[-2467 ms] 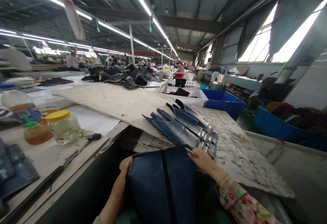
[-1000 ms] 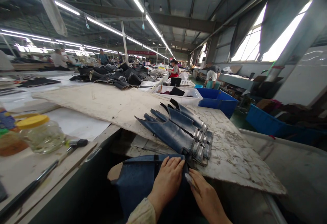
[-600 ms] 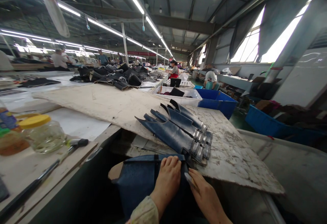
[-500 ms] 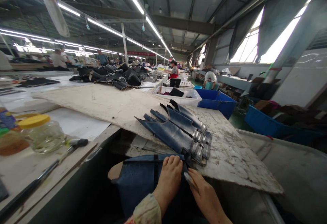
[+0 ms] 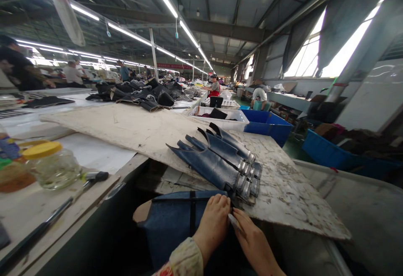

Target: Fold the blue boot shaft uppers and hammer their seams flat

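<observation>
A dark blue leather piece (image 5: 170, 221) with a black strip across it lies low in front of me, a tan end showing at its left. My left hand (image 5: 215, 215) has its fingers bent over the right edge of this piece, pressed on it. Close beside it on the right, my right hand (image 5: 250, 236) is closed around a small pale tool (image 5: 234, 222), its tip toward the same edge. Just beyond my hands, several blue leather pieces (image 5: 214, 164) with shiny gathered ends lie overlapping on the worn board.
The worn board (image 5: 283, 183) reaches to the right. At left stand a yellow-lidded jar (image 5: 52, 166) and a brush (image 5: 91, 177). Dark pieces (image 5: 145, 93) are heaped farther back. White (image 5: 220, 120) and blue (image 5: 267, 124) bins stand beyond the board; people are in the background.
My left hand has slid slightly right along the edge, closer to my right hand. A person in dark clothes has appeared at the far left.
</observation>
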The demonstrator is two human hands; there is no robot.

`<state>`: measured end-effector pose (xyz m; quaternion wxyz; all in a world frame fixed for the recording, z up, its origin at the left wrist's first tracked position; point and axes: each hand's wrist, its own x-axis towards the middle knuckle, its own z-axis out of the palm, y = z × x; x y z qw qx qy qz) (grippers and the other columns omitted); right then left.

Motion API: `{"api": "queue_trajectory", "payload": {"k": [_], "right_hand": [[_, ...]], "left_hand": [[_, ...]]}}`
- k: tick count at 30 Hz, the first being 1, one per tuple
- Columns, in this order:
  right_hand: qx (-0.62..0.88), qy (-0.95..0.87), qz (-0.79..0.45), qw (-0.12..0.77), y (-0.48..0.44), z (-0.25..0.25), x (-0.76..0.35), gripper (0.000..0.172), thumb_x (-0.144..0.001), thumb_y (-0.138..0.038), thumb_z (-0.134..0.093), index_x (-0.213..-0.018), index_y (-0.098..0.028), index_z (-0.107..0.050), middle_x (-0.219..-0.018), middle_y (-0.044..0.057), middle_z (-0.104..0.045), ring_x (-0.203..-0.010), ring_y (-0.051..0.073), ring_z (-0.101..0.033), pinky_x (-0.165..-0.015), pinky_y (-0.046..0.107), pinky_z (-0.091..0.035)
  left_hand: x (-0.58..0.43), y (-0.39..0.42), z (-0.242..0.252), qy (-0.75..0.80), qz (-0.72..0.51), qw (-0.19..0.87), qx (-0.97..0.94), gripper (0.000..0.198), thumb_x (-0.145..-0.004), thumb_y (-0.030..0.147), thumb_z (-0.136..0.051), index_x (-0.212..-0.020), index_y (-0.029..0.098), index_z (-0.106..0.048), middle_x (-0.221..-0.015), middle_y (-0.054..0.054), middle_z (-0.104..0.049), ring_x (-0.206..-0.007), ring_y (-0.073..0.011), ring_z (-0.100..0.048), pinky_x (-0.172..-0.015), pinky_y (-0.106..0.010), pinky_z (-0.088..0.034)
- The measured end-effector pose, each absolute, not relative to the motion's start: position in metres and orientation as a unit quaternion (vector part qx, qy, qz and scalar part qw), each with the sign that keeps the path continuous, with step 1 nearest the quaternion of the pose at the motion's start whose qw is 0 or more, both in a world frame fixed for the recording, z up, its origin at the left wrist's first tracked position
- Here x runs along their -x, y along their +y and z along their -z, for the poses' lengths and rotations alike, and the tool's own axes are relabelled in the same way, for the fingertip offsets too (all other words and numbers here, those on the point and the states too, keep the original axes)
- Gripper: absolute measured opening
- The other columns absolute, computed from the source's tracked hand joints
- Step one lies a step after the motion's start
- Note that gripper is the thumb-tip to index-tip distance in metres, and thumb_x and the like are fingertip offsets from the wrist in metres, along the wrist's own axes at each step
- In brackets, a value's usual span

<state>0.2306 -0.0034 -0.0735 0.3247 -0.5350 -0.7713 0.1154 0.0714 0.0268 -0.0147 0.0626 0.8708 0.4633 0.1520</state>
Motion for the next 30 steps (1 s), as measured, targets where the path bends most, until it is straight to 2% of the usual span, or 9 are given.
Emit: {"api": "queue_trajectory", "payload": {"k": [9,15,18,22,30], "right_hand": [[0.553,-0.722,-0.191,0.369,0.001,0.058,-0.232,0.041,-0.092,-0.039,-0.039,-0.118,-0.015,-0.059,-0.121,0.01,-0.06,-0.114,0.019,-0.056,-0.098,0.03,-0.044],[0.588,-0.707,-0.142,0.366,0.017,0.042,-0.239,0.048,-0.09,-0.045,-0.039,-0.126,-0.015,-0.052,-0.123,0.011,-0.058,-0.116,0.023,-0.053,-0.1,0.039,-0.043],[0.589,-0.721,-0.103,0.352,0.025,0.035,-0.236,0.045,-0.092,-0.042,-0.036,-0.125,-0.016,-0.054,-0.117,0.01,-0.06,-0.111,0.022,-0.055,-0.098,0.039,-0.044],[0.574,-0.751,-0.059,0.322,0.028,0.03,-0.228,0.036,-0.093,-0.034,-0.037,-0.114,-0.02,-0.062,-0.105,0.008,-0.063,-0.099,0.021,-0.058,-0.092,0.037,-0.046],[0.553,-0.766,-0.016,0.328,0.02,0.039,-0.221,0.031,-0.093,-0.028,-0.038,-0.11,-0.022,-0.064,-0.1,0.007,-0.063,-0.094,0.02,-0.058,-0.085,0.033,-0.049]], "left_hand": [[-0.075,0.027,0.014,0.463,-0.166,0.032,-0.87,0.031,-0.088,0.018,-0.037,-0.116,0.015,-0.052,-0.104,-0.006,-0.059,-0.099,-0.0214,-0.049,-0.089,-0.036,-0.04],[-0.075,0.033,0.014,0.467,-0.163,0.033,-0.869,0.024,-0.089,0.018,-0.037,-0.104,0.018,-0.055,-0.098,-0.005,-0.058,-0.091,-0.0214,-0.049,-0.082,-0.038,-0.042],[-0.073,0.034,0.011,0.462,-0.162,0.038,-0.871,0.021,-0.088,0.018,-0.038,-0.1,0.019,-0.055,-0.096,-0.004,-0.058,-0.088,-0.0207,-0.049,-0.08,-0.037,-0.043],[-0.067,0.032,0.012,0.452,-0.184,0.056,-0.871,0.025,-0.088,0.013,-0.037,-0.104,0.019,-0.055,-0.1,-0.003,-0.058,-0.091,-0.0183,-0.049,-0.085,-0.034,-0.042],[-0.055,0.029,0.014,0.447,-0.194,0.064,-0.871,0.032,-0.087,0.011,-0.037,-0.111,0.017,-0.056,-0.104,-0.005,-0.059,-0.098,-0.0186,-0.05,-0.093,-0.034,-0.04]]}}
